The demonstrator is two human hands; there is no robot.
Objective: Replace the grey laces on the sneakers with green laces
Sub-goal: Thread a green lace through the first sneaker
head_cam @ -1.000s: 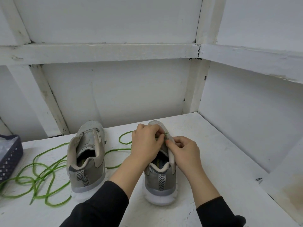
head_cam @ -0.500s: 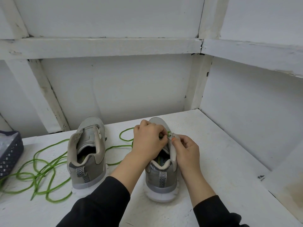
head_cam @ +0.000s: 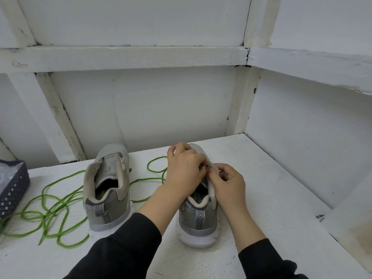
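Looking down on a white painted wooden tabletop (head_cam: 261,188). Leaving the left-side grey mesh sneaker (head_cam: 108,190) unlaced, upright, heel nearest. Crowding the right-side grey mesh sneaker (head_cam: 198,220) close by: left hand (head_cam: 184,170) curled over the tongue, pinching the thin green cord lace (head_cam: 50,208) at an eyelet; right hand (head_cam: 229,182) gripping the eyelet flap. Trailing slack leftward in loose loops, up to a dark plastic lattice basket (head_cam: 12,184).

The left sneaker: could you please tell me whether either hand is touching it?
No, the left hand and the right hand are both on the right sneaker, while the left sneaker stands apart untouched.
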